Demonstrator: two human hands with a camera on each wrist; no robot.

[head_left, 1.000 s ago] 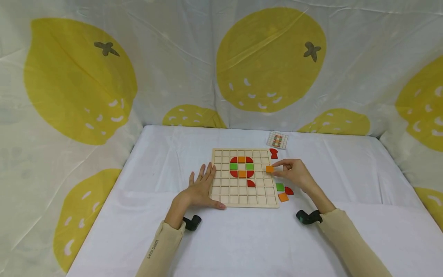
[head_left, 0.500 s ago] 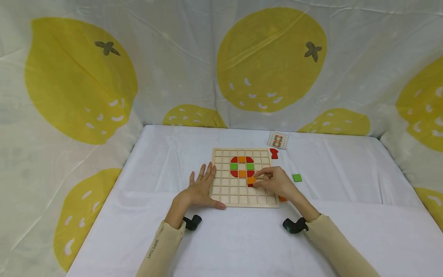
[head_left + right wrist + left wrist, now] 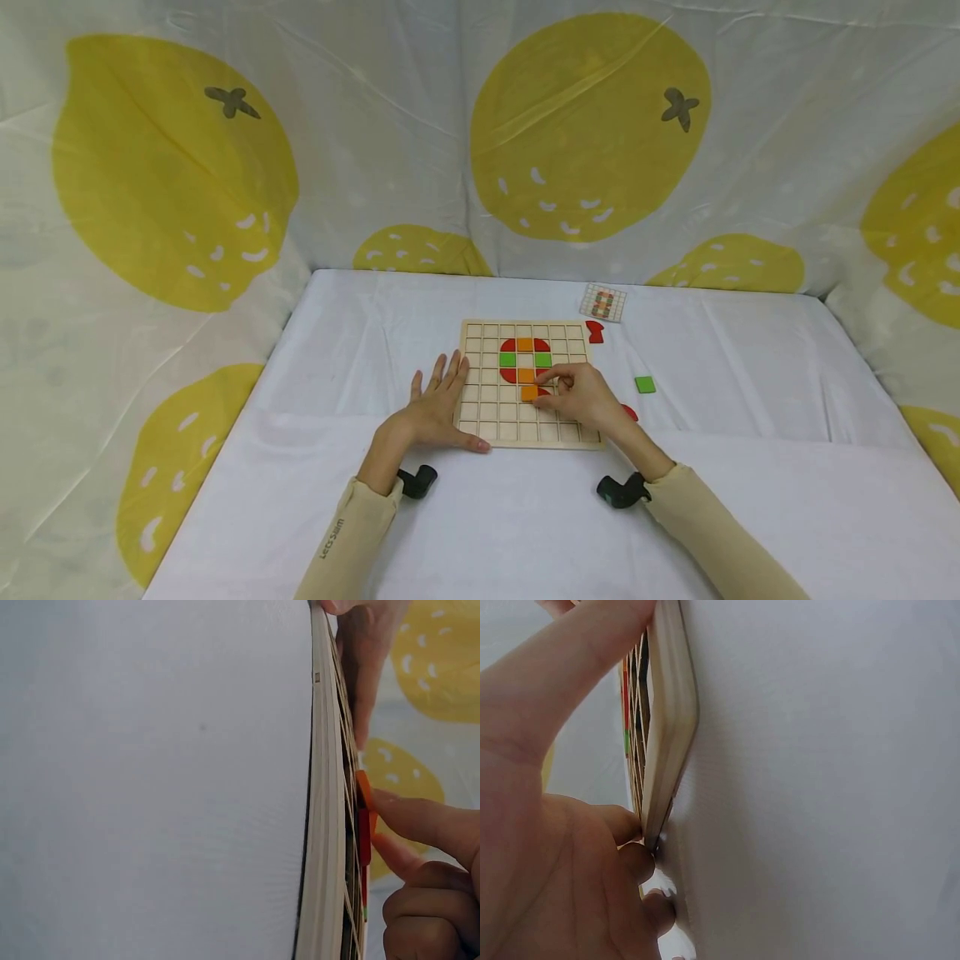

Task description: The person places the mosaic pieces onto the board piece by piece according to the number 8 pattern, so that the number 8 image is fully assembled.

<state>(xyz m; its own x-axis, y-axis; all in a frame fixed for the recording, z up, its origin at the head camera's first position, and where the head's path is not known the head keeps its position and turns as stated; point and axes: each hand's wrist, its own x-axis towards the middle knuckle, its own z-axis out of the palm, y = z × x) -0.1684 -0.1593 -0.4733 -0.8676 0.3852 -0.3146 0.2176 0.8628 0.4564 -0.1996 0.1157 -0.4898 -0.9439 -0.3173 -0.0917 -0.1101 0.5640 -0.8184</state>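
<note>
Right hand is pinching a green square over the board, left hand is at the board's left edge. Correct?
Not quite: the square pinched by the right hand over the board is orange, not green, as the head view shows. The left hand is indeed at the board's left edge.

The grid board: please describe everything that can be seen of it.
The grid board looks like pale wood, with thin strips dividing its top into square cells. It lies on a white cloth. Red, green and orange pieces fill some cells, most forming a ring. The left hand rests on its left and near edges; the right hand holds an orange tile over it, contact there unclear.
</note>
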